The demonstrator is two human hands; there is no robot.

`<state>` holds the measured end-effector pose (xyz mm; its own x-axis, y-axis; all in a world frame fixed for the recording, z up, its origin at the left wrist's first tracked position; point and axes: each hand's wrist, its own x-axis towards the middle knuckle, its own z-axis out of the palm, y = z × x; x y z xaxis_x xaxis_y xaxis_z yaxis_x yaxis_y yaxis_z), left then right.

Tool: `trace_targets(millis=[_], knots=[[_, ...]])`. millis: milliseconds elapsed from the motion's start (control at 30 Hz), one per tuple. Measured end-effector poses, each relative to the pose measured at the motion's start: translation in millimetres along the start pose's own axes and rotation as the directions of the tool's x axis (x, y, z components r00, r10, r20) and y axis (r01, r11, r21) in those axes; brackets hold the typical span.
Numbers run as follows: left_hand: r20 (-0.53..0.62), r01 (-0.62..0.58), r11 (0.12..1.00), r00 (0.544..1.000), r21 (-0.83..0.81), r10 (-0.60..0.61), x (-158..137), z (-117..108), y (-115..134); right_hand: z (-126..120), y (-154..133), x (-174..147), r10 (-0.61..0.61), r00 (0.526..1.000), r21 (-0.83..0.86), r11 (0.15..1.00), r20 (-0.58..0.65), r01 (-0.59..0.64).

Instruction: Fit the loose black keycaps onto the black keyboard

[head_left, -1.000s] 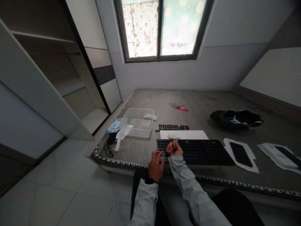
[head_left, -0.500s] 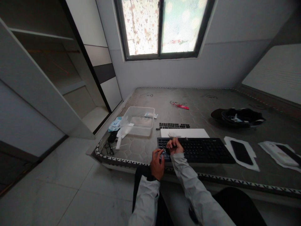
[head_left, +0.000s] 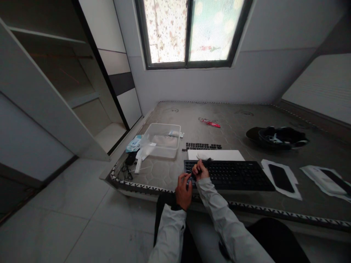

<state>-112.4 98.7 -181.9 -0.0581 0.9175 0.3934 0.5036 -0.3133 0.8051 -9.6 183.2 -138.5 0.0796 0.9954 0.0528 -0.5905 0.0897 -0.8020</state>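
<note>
A black keyboard [head_left: 241, 176] lies near the front edge of the mattress, its left part beneath my hands. My right hand [head_left: 201, 171] is closed over the left keys around a slim dark tool [head_left: 208, 160], whose end juts out above the fist; its tip is hidden. My left hand [head_left: 183, 191] rests at the keyboard's left front corner, fingers bent and thumb apart, with nothing visible in it. Behind the keyboard is a white flat box [head_left: 227, 155] with a crumpled pale scrap on it. Loose black keycaps [head_left: 201, 145] stand in rows beyond.
A clear plastic bin [head_left: 164, 153], a blue packet [head_left: 134, 144] and a black cabled mouse [head_left: 131, 158] are at the left. To the right lie phones on white wrappers [head_left: 297, 190] and a black cap [head_left: 285, 138]. A red item [head_left: 214, 124] lies farther back on the mattress [head_left: 159, 175].
My right hand has shifted slightly left and turned, so the dark tool's end now shows above it. My left hand stays in nearly the same place.
</note>
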Motion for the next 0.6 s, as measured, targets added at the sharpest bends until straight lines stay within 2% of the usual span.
trace_targets(millis=[200,400,500,600], knots=[[-0.025,0.004,1.000,1.000,-0.027,-0.005,1,0,2,7,4,7,0.039,0.999,-0.090,0.995,-0.020,-0.041],[-0.064,-0.015,0.998,0.998,-0.065,0.010,2,-2,3,15,4,2,0.140,0.989,-0.200,0.971,0.051,-0.127],[-0.077,0.009,0.998,0.997,-0.064,-0.014,2,1,-1,19,5,-3,0.109,0.993,-0.247,0.964,0.040,-0.096],[-0.077,0.031,0.998,0.996,-0.061,-0.035,1,5,-5,21,12,-6,0.038,0.998,-0.278,0.959,-0.041,-0.048]])
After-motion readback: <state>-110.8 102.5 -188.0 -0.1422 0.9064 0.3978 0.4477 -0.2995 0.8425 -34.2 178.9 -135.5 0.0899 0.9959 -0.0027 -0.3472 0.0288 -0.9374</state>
